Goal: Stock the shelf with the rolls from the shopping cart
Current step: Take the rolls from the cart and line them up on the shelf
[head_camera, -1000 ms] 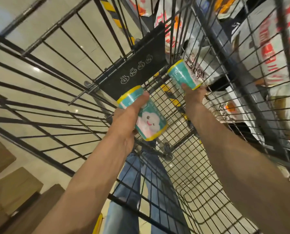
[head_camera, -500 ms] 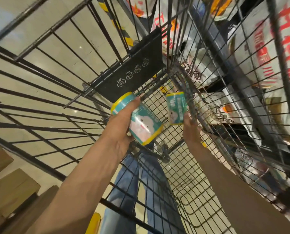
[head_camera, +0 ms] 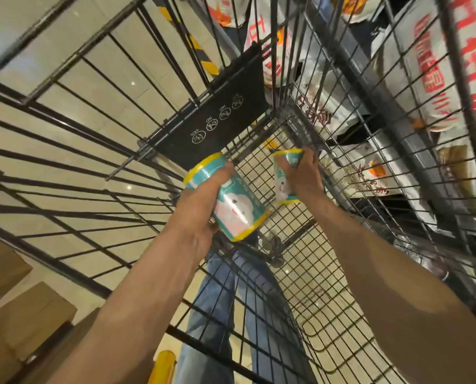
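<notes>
The left hand has its grip wrapped round a teal roll with yellow ends and a white cartoon face on its wrapper, thumb lying along the top of it. The right hand has its grip closed over a second, smaller-looking roll of the same design, fingers curled over its upper end. Both rolls are held up inside the shopping cart, above its wire mesh floor and near the far corner, just beside each other but not touching. Behind the left roll a black plate with round white symbols is fixed to the cart's end wall. Through the right wall show shelves packed with white bags bearing red print. Jeans show below the mesh, and cardboard boxes sit at lower left
</notes>
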